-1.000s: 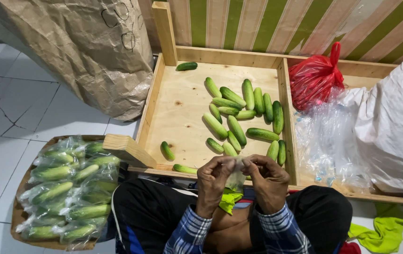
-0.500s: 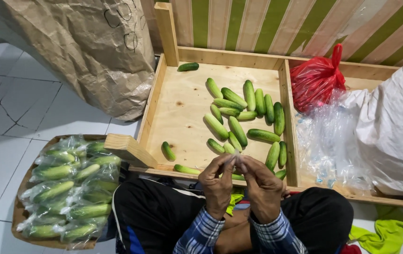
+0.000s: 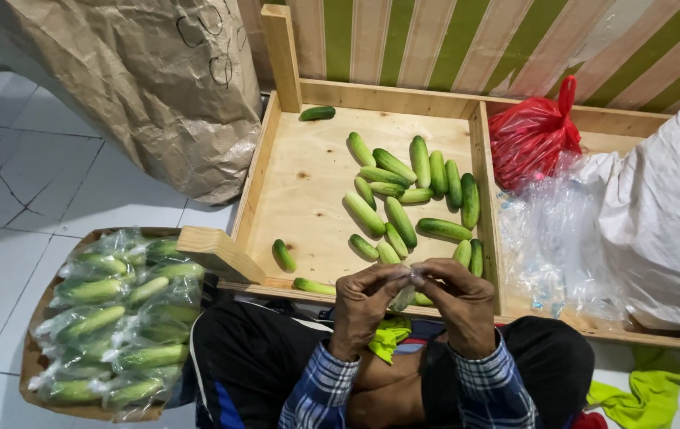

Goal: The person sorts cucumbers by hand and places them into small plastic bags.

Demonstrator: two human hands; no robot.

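both hands, left hand (image 3: 362, 306) and right hand (image 3: 457, 304), pinch a small clear plastic bag (image 3: 402, 295) with fingers clamped on its mouth, held over the lap before the shallow wooden tray (image 3: 276, 151) of loose green cucumbers (image 3: 403, 199); opening looks underway.

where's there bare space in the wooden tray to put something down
The left half of the shallow plywood tray is bare, bordered by its left wall and the loose green cucumbers. The right compartment is crowded with a red plastic bag and clear plastic bags.
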